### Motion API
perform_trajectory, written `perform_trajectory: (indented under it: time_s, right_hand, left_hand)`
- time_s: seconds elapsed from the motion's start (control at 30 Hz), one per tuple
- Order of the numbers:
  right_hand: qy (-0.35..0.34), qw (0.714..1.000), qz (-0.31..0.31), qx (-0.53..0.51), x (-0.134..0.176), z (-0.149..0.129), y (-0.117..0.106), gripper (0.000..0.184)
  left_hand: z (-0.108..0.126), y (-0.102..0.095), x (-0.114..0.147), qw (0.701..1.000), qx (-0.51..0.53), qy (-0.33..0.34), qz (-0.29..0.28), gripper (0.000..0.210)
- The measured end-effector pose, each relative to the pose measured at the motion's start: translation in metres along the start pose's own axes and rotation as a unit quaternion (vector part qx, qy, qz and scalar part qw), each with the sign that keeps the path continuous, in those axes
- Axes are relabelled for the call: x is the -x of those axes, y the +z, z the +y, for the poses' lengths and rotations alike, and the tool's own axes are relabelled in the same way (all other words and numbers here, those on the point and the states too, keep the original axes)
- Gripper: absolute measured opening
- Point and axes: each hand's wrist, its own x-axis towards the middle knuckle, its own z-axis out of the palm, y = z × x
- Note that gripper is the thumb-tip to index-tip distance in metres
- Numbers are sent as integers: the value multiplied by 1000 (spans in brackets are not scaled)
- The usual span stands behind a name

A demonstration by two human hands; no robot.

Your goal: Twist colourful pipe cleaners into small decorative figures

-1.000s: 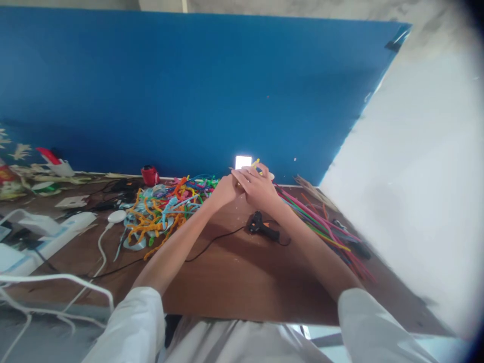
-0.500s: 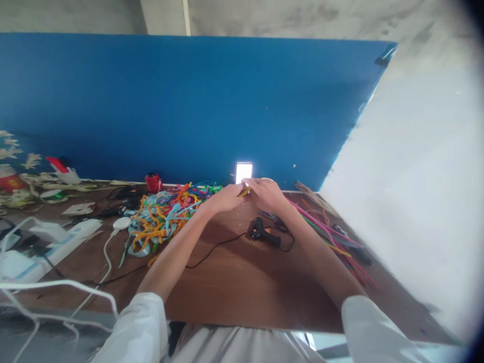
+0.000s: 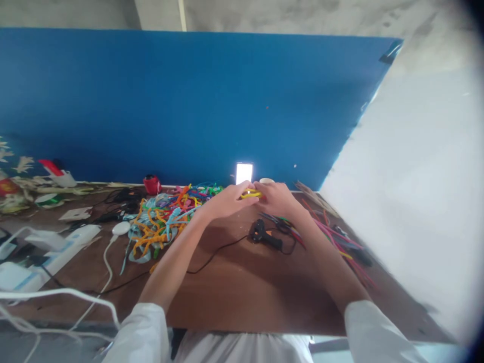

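Note:
My left hand (image 3: 227, 201) and my right hand (image 3: 279, 199) meet over the middle of the table, fingertips close together. Between them is a bent yellow pipe cleaner (image 3: 251, 193), gripped by the fingers of both hands; parts of it are hidden behind them. Just below my hands a black hot glue gun (image 3: 264, 236) lies on its side, its cord running left. Beyond my fingers stands a phone with a glaring white screen (image 3: 244, 173). A round pale item (image 3: 266, 180) peeks out behind my right hand.
A tangled heap of coloured pipe cleaners (image 3: 161, 224) lies on the left, with a red container (image 3: 152, 185) behind it. Long straight pipe cleaners (image 3: 350, 254) lie right of my right forearm. At far left, a white power strip (image 3: 73, 247) trails cables. A blue panel (image 3: 212, 106) closes the back.
My hands have shifted slightly, and more of the yellow pipe cleaner shows as a bent loop between the fingers. The view has tilted a little. The glue gun lies where it was.

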Motion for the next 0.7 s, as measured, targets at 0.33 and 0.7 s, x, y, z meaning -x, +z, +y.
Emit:
perform_trajectory:
  time_s: [0.33, 0.7]
  right_hand:
    - [-48, 993, -66, -82, 3, 13, -12, 37]
    - [-74, 989, -102, -74, 24, 24, -43, 31]
  left_hand:
    - [11, 3, 0, 992, 96, -48, 63, 23]
    - [19, -30, 13, 989, 103, -110, 16, 33]
